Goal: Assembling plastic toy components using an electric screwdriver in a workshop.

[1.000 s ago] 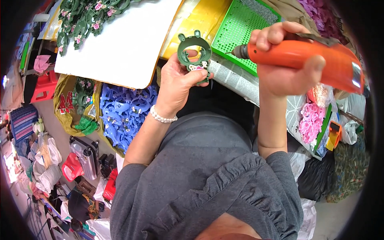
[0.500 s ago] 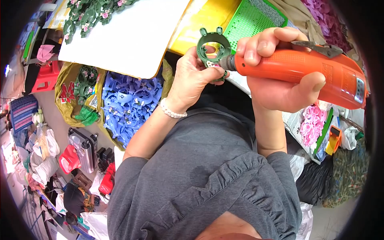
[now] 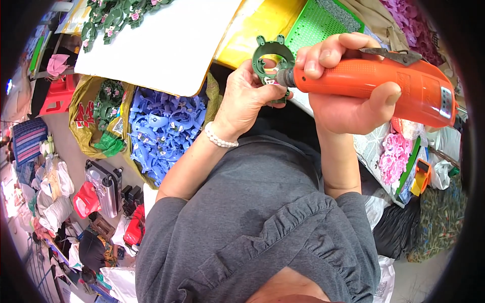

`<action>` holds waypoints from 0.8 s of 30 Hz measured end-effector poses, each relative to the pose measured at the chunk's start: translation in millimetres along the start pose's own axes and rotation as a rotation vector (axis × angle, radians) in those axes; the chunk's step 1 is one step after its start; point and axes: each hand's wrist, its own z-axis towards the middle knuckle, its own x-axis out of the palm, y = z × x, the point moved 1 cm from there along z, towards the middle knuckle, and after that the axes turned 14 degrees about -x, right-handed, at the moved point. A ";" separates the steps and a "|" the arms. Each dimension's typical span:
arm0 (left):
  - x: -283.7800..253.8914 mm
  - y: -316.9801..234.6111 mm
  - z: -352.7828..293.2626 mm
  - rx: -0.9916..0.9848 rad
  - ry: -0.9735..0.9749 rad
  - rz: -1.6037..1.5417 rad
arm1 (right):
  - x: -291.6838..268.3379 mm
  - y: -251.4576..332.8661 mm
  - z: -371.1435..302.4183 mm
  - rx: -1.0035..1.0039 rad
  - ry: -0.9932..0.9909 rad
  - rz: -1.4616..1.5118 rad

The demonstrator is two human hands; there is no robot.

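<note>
My left hand (image 3: 247, 98) grips a green plastic ring-shaped part (image 3: 270, 55) with small lugs on its rim, held up in front of my chest. My right hand (image 3: 348, 101) is wrapped around an orange electric screwdriver (image 3: 384, 83) lying level, its metal tip pressed against the ring near my left fingers. A white bead bracelet sits on my left wrist. What lies behind the ring at the tip is hidden by my fingers.
A white board (image 3: 172, 45) and a yellow sheet (image 3: 257, 25) cover the table, with a green perforated tray (image 3: 318, 22) behind. A bag of blue plastic parts (image 3: 161, 131) and a bag of green parts (image 3: 103, 108) stand at my left. Pink flower parts (image 3: 394, 154) lie at right.
The screwdriver has moved left until its tip met the green ring. My left hand has raised the ring and turned it toward the tip.
</note>
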 end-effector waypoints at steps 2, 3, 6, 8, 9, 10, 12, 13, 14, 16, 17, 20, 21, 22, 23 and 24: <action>0.9 -0.8 -1.5 -0.014 0.007 -0.011 | -0.9 -2.9 -2.9 0.007 -0.027 0.009; 1.6 -1.9 -2.5 -0.025 0.012 -0.022 | -1.5 -3.9 -3.9 0.015 -0.054 0.017; 2.3 -1.8 -3.1 -0.040 0.017 -0.035 | -3.2 -4.6 -4.6 0.011 -0.040 -0.008; 2.2 -0.6 -2.7 -0.042 0.014 -0.037 | -1.9 -4.2 -4.8 0.013 -0.044 -0.015; 2.2 0.6 -1.9 -0.026 0.009 -0.027 | -1.2 -3.9 -5.2 0.015 -0.047 -0.024; 2.5 1.4 -0.9 -0.010 0.004 -0.017 | -1.3 -4.3 -6.3 0.015 -0.048 -0.024; 3.5 3.3 0.0 0.027 -0.030 0.017 | -1.4 -4.8 -10.1 0.011 -0.049 -0.039; 3.7 3.4 0.8 0.066 -0.063 0.053 | 1.1 -4.4 -10.7 0.011 -0.048 -0.039; 3.7 4.9 1.6 0.066 -0.063 0.052 | 5.4 -3.4 -12.4 0.054 -0.083 -0.094; 3.9 7.5 2.9 0.120 -0.104 0.073 | 11.5 -1.3 -14.0 0.097 -0.118 -0.149; 5.8 8.2 2.7 0.120 -0.103 0.073 | 13.6 0.0 -13.8 0.079 -0.111 -0.208; 14.0 10.1 1.1 0.149 -0.194 0.112 | 20.7 5.4 -15.2 0.053 -0.064 -0.243; 17.4 10.9 1.5 0.171 -0.231 0.116 | 18.4 6.1 -14.1 0.015 -0.034 -0.230; 20.5 9.9 1.5 0.193 -0.265 0.120 | 19.8 7.9 -13.7 0.013 -0.033 -0.232; 23.0 6.5 0.6 0.181 -0.280 0.134 | 22.1 10.4 -14.0 0.022 -0.044 -0.292; 20.9 7.8 3.1 0.182 -0.277 0.134 | 22.9 11.8 -13.8 0.032 -0.055 -0.352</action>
